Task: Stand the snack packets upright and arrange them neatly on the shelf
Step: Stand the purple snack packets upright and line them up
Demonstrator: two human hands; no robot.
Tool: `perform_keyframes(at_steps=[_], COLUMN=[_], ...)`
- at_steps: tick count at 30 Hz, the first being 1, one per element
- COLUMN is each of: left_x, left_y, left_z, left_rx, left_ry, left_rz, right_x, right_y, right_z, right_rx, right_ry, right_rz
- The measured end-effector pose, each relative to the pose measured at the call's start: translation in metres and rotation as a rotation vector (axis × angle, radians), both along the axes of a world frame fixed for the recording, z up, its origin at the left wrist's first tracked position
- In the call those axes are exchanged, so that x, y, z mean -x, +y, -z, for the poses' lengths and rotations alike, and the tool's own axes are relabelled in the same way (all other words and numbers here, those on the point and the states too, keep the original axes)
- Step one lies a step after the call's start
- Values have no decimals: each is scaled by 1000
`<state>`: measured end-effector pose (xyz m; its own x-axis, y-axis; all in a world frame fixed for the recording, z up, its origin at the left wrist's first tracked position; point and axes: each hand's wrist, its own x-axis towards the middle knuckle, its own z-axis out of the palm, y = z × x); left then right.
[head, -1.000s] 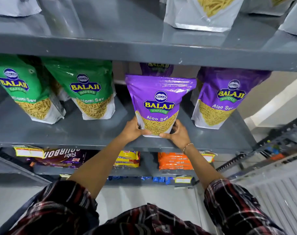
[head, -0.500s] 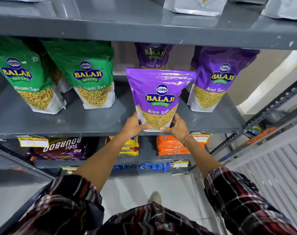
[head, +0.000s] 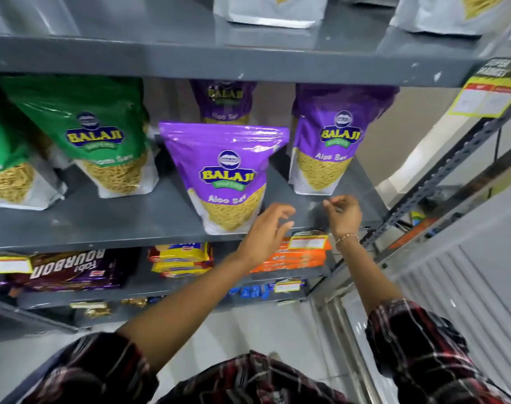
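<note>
A purple Aloo Sev packet (head: 225, 176) stands upright near the front edge of the grey middle shelf (head: 102, 223). To its right stands a second purple packet (head: 333, 144), and a third purple packet (head: 223, 102) is behind, partly hidden. Two green sev packets (head: 102, 135) (head: 6, 170) stand at the left. My left hand (head: 266, 228) hovers just right of the front packet, fingers apart, holding nothing. My right hand (head: 343, 214) is below the right packet, fingers loosely curled, apart from it.
The grey upper shelf (head: 248, 56) carries white packets (head: 270, 10) overhead. Lower shelves hold biscuit packs (head: 73, 269), yellow packs (head: 181, 259) and orange packs (head: 295, 258). A slotted metal upright (head: 440, 176) with a yellow label (head: 487, 97) is at the right.
Both hands have let go of the front purple packet and shifted to the right of it. The packet stays standing on the shelf. The view has moved closer and rightward.
</note>
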<state>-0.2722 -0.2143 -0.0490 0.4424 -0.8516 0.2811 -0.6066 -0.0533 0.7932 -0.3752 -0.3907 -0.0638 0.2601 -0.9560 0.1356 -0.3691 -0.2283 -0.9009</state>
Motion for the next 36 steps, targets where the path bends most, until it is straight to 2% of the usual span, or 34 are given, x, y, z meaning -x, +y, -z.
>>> perform_keyframes(at_steps=[2, 5, 7, 10, 12, 16, 19, 36], left_x=[0, -17, -35, -52, -56, -53, -46, 20], left_y=[-44, -103, -131, -153, -159, -161, -159, -111], left_z=[-12, -22, -19, -10, -2, 7, 10, 19], left_rx=[-76, -207, -301, -353, -323, -257, -232, -243], left_ry=[64, 165, 185, 228, 242, 281, 327, 194], left_rz=[-48, -135, -178, -233, -251, -321, -331, -349], right_x=[4, 6, 5, 0, -5, -9, -6, 64], right_y=[-37, -86, -110, -134, -141, -145, -146, -111], right_z=[-8, -16, -17, -17, -14, -4, -2, 8], right_rx=[8, -173, -143, -40, -77, -289, -361, -356], right_ry=[-7, 60, 191, 171, 146, -2, -53, -15], right_rz=[3, -222, -391, -572, -642, -622, -625, -638])
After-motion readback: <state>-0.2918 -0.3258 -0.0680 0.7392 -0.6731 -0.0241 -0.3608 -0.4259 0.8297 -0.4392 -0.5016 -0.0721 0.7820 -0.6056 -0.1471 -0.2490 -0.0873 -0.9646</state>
